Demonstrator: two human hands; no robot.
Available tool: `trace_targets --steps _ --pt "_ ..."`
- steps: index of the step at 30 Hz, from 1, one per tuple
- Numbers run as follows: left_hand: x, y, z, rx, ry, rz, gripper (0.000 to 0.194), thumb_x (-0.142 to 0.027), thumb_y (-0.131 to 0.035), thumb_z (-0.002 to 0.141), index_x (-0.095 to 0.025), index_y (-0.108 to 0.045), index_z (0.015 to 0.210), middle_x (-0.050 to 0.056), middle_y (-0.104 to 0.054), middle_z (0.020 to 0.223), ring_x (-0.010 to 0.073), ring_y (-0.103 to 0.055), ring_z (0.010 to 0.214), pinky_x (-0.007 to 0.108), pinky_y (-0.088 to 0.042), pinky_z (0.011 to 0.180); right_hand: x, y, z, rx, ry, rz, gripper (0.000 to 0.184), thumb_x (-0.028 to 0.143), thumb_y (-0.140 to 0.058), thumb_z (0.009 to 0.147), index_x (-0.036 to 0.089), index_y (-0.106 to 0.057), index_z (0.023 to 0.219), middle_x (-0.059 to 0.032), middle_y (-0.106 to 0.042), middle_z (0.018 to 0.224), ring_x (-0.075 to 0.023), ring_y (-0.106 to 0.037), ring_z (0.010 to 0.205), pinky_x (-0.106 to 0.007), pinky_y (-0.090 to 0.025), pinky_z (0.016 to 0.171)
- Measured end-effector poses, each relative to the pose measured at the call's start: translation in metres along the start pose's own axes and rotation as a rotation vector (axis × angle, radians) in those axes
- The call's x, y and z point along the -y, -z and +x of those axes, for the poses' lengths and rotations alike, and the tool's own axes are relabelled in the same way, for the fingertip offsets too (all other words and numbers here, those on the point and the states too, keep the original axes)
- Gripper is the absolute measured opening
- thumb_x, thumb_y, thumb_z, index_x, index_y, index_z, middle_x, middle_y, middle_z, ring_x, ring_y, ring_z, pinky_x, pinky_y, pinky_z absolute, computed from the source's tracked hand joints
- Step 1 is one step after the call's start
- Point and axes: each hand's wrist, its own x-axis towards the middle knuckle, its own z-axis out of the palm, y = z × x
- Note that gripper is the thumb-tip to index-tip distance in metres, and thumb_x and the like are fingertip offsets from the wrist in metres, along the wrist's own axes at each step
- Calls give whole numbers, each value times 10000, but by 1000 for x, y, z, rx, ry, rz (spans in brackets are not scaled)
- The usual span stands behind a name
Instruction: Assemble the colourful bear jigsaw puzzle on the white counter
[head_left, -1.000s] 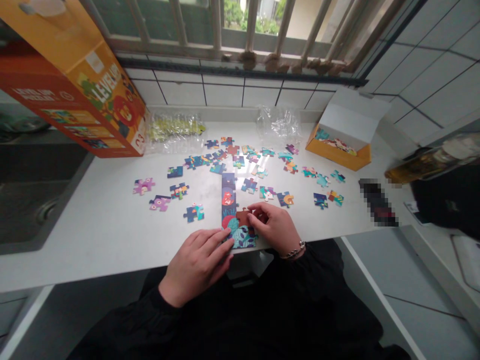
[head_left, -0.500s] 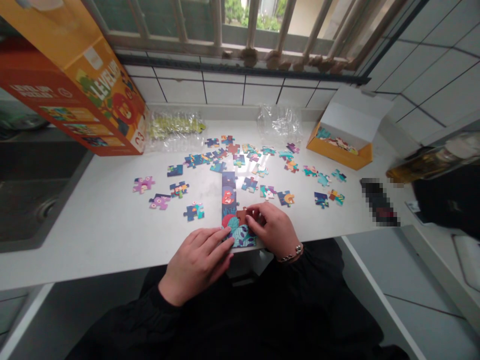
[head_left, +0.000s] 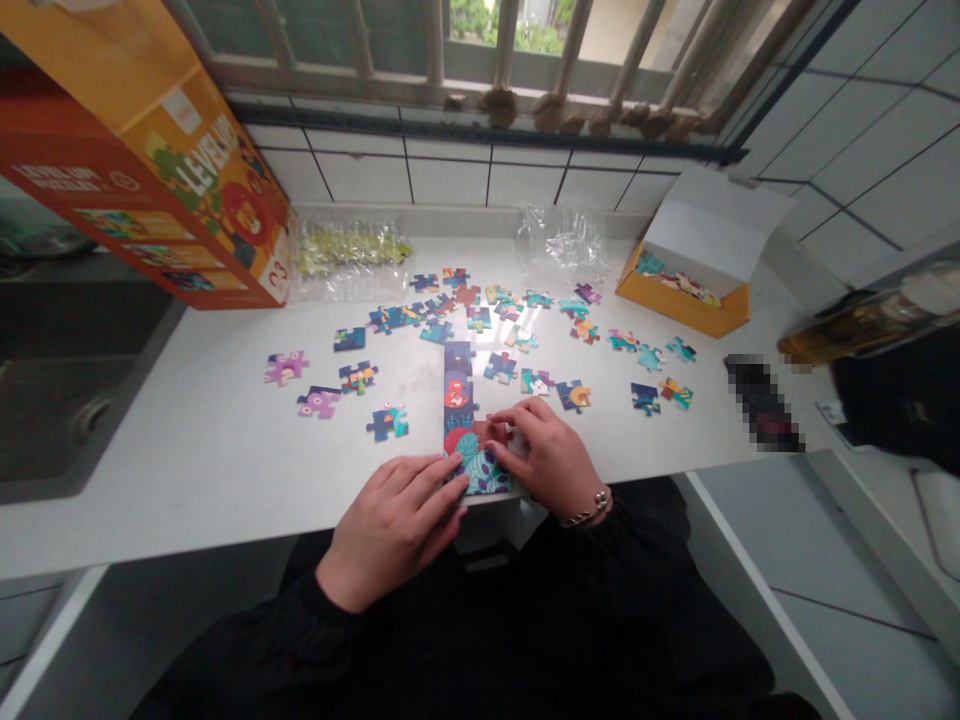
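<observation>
ok: r grip (head_left: 541,463) pinching pc (head_left: 484,431), l grip (head_left: 394,533) flat on strip (head_left: 458,395), loose pcs (head_left: 500,368) around

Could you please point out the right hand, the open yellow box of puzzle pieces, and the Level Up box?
Right hand (head_left: 544,465), head view, back of the hand.
Open yellow box (head_left: 679,308), head view, front wall.
Level Up box (head_left: 196,172), head view, printed face.

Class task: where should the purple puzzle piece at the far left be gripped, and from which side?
Pinch the purple puzzle piece by opposite edges, coming from above on the near side, probably with the left hand. It lies flat on the white counter, apart from other pieces, so fingers likely have room around it.
</observation>
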Motion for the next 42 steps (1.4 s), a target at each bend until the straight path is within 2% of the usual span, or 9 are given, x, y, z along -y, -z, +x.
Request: trace_targets --steps 3,7,10,15,21,24,29,33,42 --pt "0 1 1 -8 -6 4 321 -245 -703 1042 -216 -703 1362 85 -757 1448 302 -704 1248 489 -578 1033 -4 -2 -2 -74 -31 57 272 269 -680 1042 247 -662 1312 -37 -667 1088 -166 -652 814 -344 -572 803" --pt "-1 1 1 -8 -5 5 327 -245 -711 1037 -215 -702 1363 92 -754 1452 302 -706 1253 488 -580 1040 -7 -5 -6 -199 -93 127 481 249 -607 1032 251 -496 1500 -24 -631 1081 -134 -584 691 -311 -548 697" --pt "-1 1 1 -9 -5 9 326 -242 -705 1038 -221 -701 1364 91 -755 1454 298 -709 1247 488 -582 1037 -1 -5 -7 -163 -46 40 502 221 -592 1024 274 -524 1518 -45 -632 1119 -155 -607 749 -322 -553 734" --pt "-1 2 1 -15 -8 16 316 -243 -693 1041 -227 -703 1357 91 -763 1436 295 -715 1234 484 -588 1021 9 -5 -4 37 9 -154 246 217 -541 1084 292 -766 1148 -44 -671 1022 -185 -671 871 -312 -538 793" --pt "-1 1 1 -10 -5 5 326 -236 -709 1035 -220 -701 1360 92 -761 1437 299 -709 1239 488 -588 1032 6 -7 -5 -4 18 -179 456 144 -553 1006 248 -634 1443 -71 -704 1137 -208 -682 921 -329 -561 833" --pt "-1 0 1 -10 -7 6 330 -234 -709 1035 -216 -699 1364 95 -758 1442 304 -709 1240 495 -591 1029 6 -7 -5 57 45 -207 392 173 -536 1052 318 -689 1383 -44 -699 1083 -196 -678 894 -316 -551 815" --pt "0 -1 0 0 0 4 340 -245 -711 1037 -227 -695 1376 90 -752 1454 303 -706 1250 492 -585 1043 5 -10 -6 -36 21 -183 542 133 -538 994 213 -535 1530 -74 -720 1107 -216 -681 915 -334 -557 822" --pt "-1 1 1 -19 -13 30 312 -238 -695 1044 -220 -700 1356 96 -755 1448 297 -715 1233 486 -585 1032 7 -10 -5 50 44 -245 370 158 -526 1041 281 -679 1354 -54 -711 1047 -204 -679 914 -313 -546 832" --pt "-1 3 3 -29 -25 44 310 -248 -682 1047 -203 -702 1353 110 -751 1466 313 -712 1279 492 -595 1030 1 -13 -7 -53 33 -129 574 89 -548 936 208 -529 1497 -98 -777 1202 -245 -749 1006 -384 -612 926"
